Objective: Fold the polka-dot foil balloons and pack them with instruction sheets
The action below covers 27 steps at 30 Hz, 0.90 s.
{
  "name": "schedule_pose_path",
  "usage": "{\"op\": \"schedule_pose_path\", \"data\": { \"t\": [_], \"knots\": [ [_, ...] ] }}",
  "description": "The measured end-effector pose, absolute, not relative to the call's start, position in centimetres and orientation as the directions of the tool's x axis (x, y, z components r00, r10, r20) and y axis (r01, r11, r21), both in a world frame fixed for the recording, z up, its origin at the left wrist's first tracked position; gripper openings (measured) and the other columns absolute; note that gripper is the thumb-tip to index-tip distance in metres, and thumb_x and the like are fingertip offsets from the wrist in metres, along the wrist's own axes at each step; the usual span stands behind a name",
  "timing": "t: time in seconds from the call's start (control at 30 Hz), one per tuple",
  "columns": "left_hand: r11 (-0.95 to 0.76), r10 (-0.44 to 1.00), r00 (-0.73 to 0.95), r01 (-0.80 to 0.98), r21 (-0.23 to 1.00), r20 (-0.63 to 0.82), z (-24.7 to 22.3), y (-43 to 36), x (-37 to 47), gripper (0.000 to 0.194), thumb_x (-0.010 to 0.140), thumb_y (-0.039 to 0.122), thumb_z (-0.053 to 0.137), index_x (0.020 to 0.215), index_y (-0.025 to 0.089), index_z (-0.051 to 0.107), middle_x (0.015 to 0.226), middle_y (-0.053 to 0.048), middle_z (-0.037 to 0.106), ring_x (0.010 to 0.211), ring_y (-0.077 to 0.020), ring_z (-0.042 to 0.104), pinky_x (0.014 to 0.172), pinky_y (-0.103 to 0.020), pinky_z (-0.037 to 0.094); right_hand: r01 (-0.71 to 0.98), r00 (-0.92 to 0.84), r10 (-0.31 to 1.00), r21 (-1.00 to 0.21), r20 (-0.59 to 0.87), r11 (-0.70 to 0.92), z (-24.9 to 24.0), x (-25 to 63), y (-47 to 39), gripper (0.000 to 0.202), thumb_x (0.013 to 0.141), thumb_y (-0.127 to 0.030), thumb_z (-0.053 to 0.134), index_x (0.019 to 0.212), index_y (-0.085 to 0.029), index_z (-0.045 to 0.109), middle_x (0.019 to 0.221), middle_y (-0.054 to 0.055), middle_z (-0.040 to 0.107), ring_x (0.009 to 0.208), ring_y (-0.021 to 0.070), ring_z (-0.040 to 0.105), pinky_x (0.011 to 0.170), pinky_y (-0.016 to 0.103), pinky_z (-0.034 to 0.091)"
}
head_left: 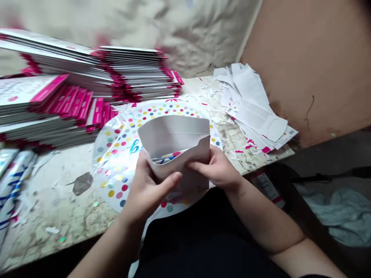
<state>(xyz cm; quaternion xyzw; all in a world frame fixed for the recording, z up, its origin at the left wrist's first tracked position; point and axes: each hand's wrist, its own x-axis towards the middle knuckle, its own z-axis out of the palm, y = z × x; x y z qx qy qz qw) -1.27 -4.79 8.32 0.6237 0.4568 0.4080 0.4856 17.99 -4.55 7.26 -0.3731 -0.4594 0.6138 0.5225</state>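
A grey-white paper envelope (pixel 176 133) is held between both hands, its mouth bowed open toward the camera. Some colourful content with blue and red print shows inside it. My left hand (pixel 150 189) grips the left edge, thumb lying across the front. My right hand (pixel 217 166) pinches the right edge, thumb on the front face. Beneath the envelope lies a round white sheet with coloured dots (pixel 113 166), shiny like plastic film, reaching past the table's front edge.
Stacks of pink-and-white folded packets (pixel 139 73) fill the back left of the worn table (pixel 87 220). Rolled printed film (pixel 14 189) lies at the far left. Loose white papers (pixel 255 104) sit at the back right, with scraps around. A cloth (pixel 342 216) is low at the right.
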Motion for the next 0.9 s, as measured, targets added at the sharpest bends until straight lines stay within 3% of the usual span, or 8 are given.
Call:
{"op": "schedule_pose_path", "data": {
  "t": [0.1,0.17,0.23,0.3,0.4,0.47,0.6,0.9],
  "knots": [
    [-0.021,0.991,0.132,0.022,1.0,0.018,7.7,-4.8,-0.8,0.054,0.072,0.033,0.069,0.118,0.022,0.043,0.116,-0.008,0.059,0.105,-0.0248,0.057,0.084,-0.035,0.05,-0.274,-0.176,0.984,-0.961,0.027,-0.023,7.3,18.1,-4.2,0.04,0.065,-0.027,0.075,0.1,-0.022,0.057,0.099,0.003,0.067,0.093,0.0183,0.062,0.085,0.033,0.049],
    [0.055,0.987,0.151,-0.023,0.998,-0.051,7.7,-4.7,-1.2,0.049,0.071,0.031,0.07,0.114,0.02,0.049,0.11,-0.008,0.063,0.099,-0.0238,0.06,0.082,-0.034,0.051,-0.227,-0.189,0.981,-0.974,0.05,0.005,7.5,18.6,-3.4,0.041,0.066,-0.03,0.074,0.103,-0.024,0.057,0.098,0.002,0.067,0.093,0.018,0.062,0.083,0.033,0.049],
    [0.155,0.966,0.215,-0.047,0.987,-0.141,7.5,-4.6,-1.7,0.038,0.071,0.031,0.07,0.105,0.018,0.057,0.098,-0.006,0.067,0.087,-0.0202,0.064,0.073,-0.029,0.052,-0.112,-0.217,0.975,-0.993,0.056,0.033,7.7,19.3,-2.2,0.032,0.07,-0.036,0.07,0.098,-0.022,0.06,0.091,0.002,0.067,0.087,0.0176,0.061,0.077,0.031,0.049],
    [0.284,0.911,0.322,-0.043,0.958,-0.256,7.0,-4.6,-1.9,0.024,0.073,0.032,0.068,0.088,0.015,0.062,0.073,-0.003,0.067,0.062,-0.0133,0.061,0.054,-0.021,0.049,0.108,-0.221,0.975,-0.992,0.036,0.061,7.7,19.9,-0.9,0.027,0.079,-0.045,0.059,0.083,-0.018,0.063,0.076,0.003,0.065,0.073,0.0158,0.059,0.066,0.029,0.047],
    [0.444,0.829,0.391,-0.027,0.895,-0.399,5.7,-4.7,-1.5,0.03,0.076,0.037,0.06,0.06,0.012,0.059,0.041,0.002,0.051,0.034,-0.0059,0.042,0.034,-0.017,0.03,0.544,-0.079,0.982,-0.818,0.172,0.187,7.4,19.9,0.1,0.033,0.087,-0.044,0.047,0.077,-0.017,0.063,0.07,0.003,0.06,0.065,0.0145,0.054,0.061,0.028,0.043],
    [0.502,0.811,0.365,-0.032,0.865,-0.457,4.9,-5.0,-0.9,0.038,0.077,0.038,0.056,0.05,0.012,0.055,0.036,0.0,0.049,0.031,-0.0063,0.04,0.032,-0.018,0.028,0.697,-0.166,0.937,-0.636,0.308,0.332,7.0,19.2,-0.4,0.022,0.087,-0.034,0.048,0.084,-0.018,0.064,0.078,0.004,0.062,0.072,0.0158,0.055,0.068,0.03,0.043],
    [0.535,0.798,0.355,-0.046,0.844,-0.487,4.5,-5.8,0.0,0.039,0.076,0.037,0.056,0.049,0.009,0.059,0.042,-0.006,0.057,0.035,-0.0092,0.048,0.037,-0.02,0.036,0.657,-0.495,0.823,-0.499,0.278,0.564,6.2,17.3,-2.9,0.016,0.086,-0.02,0.049,0.087,-0.018,0.066,0.086,0.006,0.064,0.081,0.0169,0.058,0.075,0.029,0.044],
    [0.484,0.812,0.372,-0.002,0.875,-0.449,4.3,-6.2,0.1,0.042,0.077,0.037,0.057,0.047,0.009,0.061,0.041,-0.005,0.056,0.037,-0.0075,0.048,0.042,-0.018,0.038,0.695,-0.496,0.8,-0.397,0.339,0.599,5.3,16.7,-3.9,0.019,0.085,-0.012,0.045,0.084,-0.014,0.064,0.087,0.01,0.064,0.085,0.0208,0.058,0.075,0.032,0.045]
  ]
}}
